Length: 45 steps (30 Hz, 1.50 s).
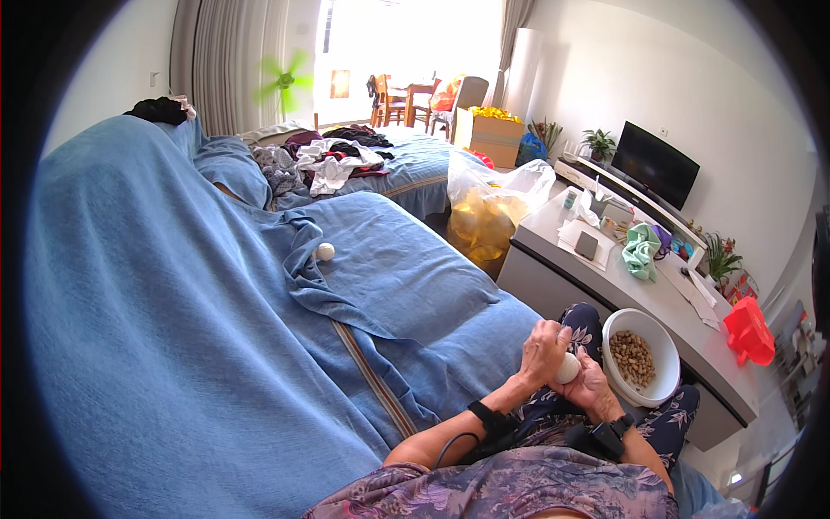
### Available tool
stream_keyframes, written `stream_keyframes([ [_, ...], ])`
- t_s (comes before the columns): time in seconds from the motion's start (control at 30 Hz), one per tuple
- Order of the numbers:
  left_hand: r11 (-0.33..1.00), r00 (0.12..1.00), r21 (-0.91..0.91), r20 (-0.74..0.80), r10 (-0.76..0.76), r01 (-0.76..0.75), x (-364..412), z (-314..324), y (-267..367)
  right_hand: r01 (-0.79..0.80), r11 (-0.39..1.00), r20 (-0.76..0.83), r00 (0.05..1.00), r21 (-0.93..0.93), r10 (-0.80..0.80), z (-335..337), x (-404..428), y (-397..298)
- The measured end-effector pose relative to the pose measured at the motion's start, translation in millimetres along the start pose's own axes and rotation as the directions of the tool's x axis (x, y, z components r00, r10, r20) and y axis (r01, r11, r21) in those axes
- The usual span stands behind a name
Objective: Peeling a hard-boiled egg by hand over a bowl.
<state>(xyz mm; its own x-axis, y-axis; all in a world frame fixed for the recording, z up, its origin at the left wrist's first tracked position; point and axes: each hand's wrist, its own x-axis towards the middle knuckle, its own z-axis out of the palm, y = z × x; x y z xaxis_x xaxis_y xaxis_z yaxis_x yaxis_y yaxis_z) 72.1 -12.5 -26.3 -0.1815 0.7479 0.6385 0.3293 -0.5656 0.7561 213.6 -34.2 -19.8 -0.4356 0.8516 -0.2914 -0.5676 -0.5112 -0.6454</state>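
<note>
A white ball, its material not clear, is between my two hands above my lap. My right hand cups it from below and the right side, with the fingers partly curled around it. My left hand lies against its upper left side, and its fingers are bent near the ball's top. Right of my hands, a white basin holds a heap of small brown pieces that look like unshelled peanuts. Another white ball rests on the blue sofa cover, by a bunched fold.
A grey coffee table on the right carries a smartphone, papers, a green cloth and a red bag. Beyond the blue-covered sofa stands a clear plastic bag with gold-coloured contents. Clothes lie piled farther back.
</note>
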Motion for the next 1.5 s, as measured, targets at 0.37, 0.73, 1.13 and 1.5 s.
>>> stream_keyframes([
  [0.37,0.205,0.572,-0.603,0.515,-0.638,0.771,13,-15,-46,0.319,0.925,-0.085,0.936,-0.207,-0.341,44,-10,-46],
  [0.73,-0.006,0.524,-0.658,0.605,-0.599,0.753,15,-24,-23,0.43,0.839,-0.028,0.885,-0.332,-0.464,46,2,-26],
  [1.13,0.963,0.98,0.19,-0.025,0.198,-0.19,7,3,-38,-0.089,0.993,-0.085,0.992,0.081,0.096,16,2,0],
  [1.5,0.996,1.0,0.083,-0.008,-0.01,0.011,5,-5,-7,-0.046,0.999,-0.011,0.999,0.007,0.046,8,-1,-5],
])
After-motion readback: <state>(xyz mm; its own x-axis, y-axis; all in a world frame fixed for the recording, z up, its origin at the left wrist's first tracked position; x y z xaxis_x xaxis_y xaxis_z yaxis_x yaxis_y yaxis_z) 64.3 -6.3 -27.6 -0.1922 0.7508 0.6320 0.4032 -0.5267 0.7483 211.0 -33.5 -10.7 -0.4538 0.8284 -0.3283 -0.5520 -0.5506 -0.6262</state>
